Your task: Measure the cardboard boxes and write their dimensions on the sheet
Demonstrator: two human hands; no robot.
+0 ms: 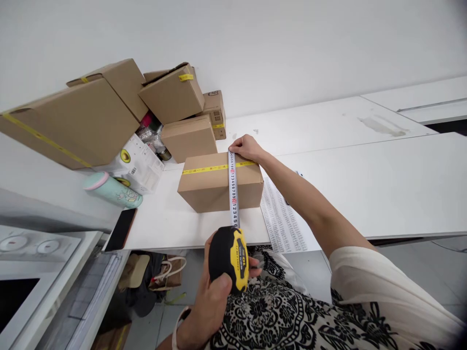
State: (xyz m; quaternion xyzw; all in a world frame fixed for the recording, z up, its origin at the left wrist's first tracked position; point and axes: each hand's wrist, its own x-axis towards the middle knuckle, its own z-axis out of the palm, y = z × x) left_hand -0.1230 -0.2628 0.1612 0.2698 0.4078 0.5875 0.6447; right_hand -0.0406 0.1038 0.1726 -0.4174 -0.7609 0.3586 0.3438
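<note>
A small cardboard box (211, 187) sealed with yellow tape sits on the white table (365, 184). A white measuring tape blade (232, 192) runs across the box's top and down its front. My right hand (245, 146) pinches the blade's end at the box's far top edge. Below the table's front edge, my left hand (215, 296) is wrapped around the black and yellow tape measure case (230, 258).
A heap of cardboard boxes (109, 107) stands at the back left, with a white carton (136, 165) and a mint bottle (111, 189) lying beside it. A dark phone (121, 228) lies near the table's edge. A printed sheet (282, 218) lies right of the small box.
</note>
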